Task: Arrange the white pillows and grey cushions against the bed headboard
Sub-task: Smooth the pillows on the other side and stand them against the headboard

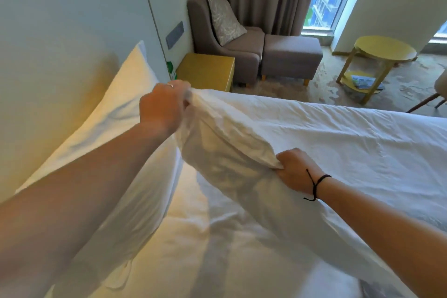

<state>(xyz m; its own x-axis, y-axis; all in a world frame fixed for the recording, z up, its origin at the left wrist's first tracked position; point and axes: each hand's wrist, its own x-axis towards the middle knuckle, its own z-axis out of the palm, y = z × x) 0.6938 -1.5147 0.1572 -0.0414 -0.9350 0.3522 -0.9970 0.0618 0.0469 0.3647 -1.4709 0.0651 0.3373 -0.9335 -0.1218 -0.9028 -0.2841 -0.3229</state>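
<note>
1. The bed (pixel 350 152) is covered in creased white linen and fills most of the view.
2. 1 white pillow (pixel 108 123) is leaned against the pale headboard (pixel 60 31), lit warm yellow.
3. A second white pillow (pixel 225 152), wrinkled and sagging, is held above the bed, just beside the first.
4. A grey armchair (pixel 242 51) with a patterned grey cushion (pixel 225 19) is seen by the curtain, near a yellow round table (pixel 384 53).
5. The far corner is pinched by the left hand (pixel 164 106).
6. The near corner is gripped by the right hand (pixel 297 172).
</note>
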